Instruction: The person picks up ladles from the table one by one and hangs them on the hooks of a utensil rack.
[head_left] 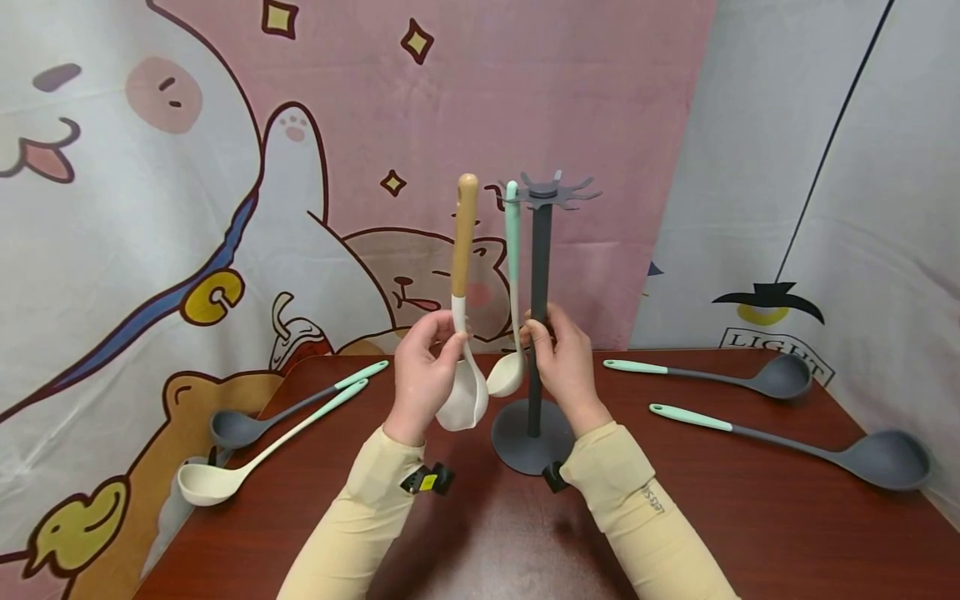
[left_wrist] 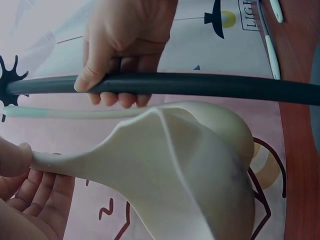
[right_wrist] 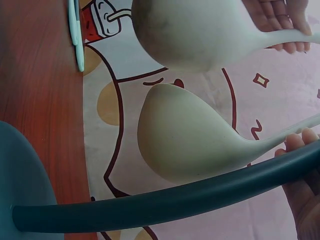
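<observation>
My left hand (head_left: 426, 375) pinches the neck of a white ladle (head_left: 462, 400) with a wooden handle, held upright with its bowl down. The right hand (head_left: 562, 358) grips the post of a dark grey utensil stand (head_left: 542, 250), whose top spreads into several hooks. A cream ladle (head_left: 507, 375) with a mint handle hangs upright close beside the post, its handle end right at the hooks. In the right wrist view, fingertips of the right hand lie at the neck of this cream ladle (right_wrist: 190, 135). Its bowl overlaps the white ladle (left_wrist: 150, 165) in the left wrist view.
On the left of the brown table (head_left: 480, 533) lie a grey ladle (head_left: 236, 429) and a cream ladle (head_left: 206, 483), both with mint handles. Two grey ladles, a farther one (head_left: 783, 377) and a nearer one (head_left: 888, 458), lie on the right. A cartoon-print cloth (head_left: 600, 100) hangs behind.
</observation>
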